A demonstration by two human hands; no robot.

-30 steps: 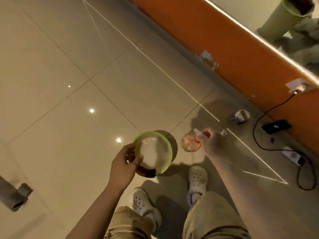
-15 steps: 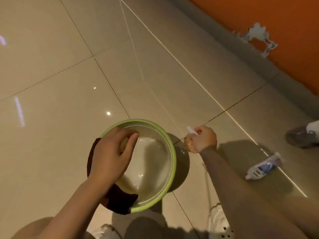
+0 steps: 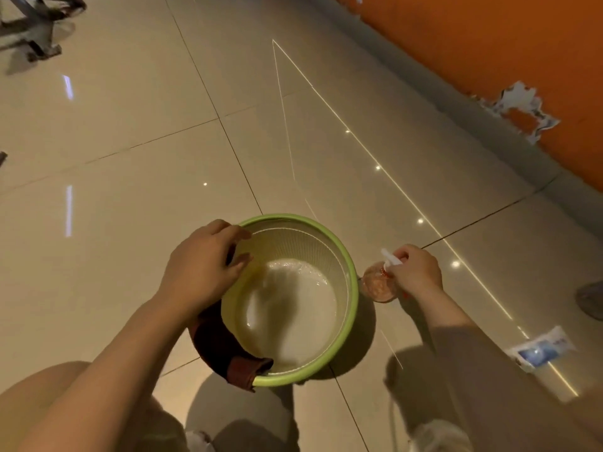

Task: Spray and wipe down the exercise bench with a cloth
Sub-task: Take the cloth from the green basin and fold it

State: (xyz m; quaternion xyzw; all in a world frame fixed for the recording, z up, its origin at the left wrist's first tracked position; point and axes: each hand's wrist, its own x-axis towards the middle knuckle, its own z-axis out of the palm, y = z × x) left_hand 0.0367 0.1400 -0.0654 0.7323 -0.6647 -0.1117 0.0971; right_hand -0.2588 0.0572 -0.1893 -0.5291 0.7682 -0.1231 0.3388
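Green-rimmed basin (image 3: 350, 282) in left hand (image 3: 202, 272); right hand (image 3: 416, 272) grips spray bottle (image 3: 377, 283).

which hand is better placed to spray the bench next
Right. The right hand already grips the spray bottle by its head. The left hand is busy on the green basin rim, over the dark cloth.

No text, label, brand or number is showing clearly enough to read. The white and blue packet (image 3: 541, 350) lying on the floor tiles (image 3: 130, 190) at the near right is carrying blue print, but it is blurring into shapes with no letters to make out. The torn white patch (image 3: 522, 106) clinging to the orange wall (image 3: 489, 34) at the far right is showing no writing either.
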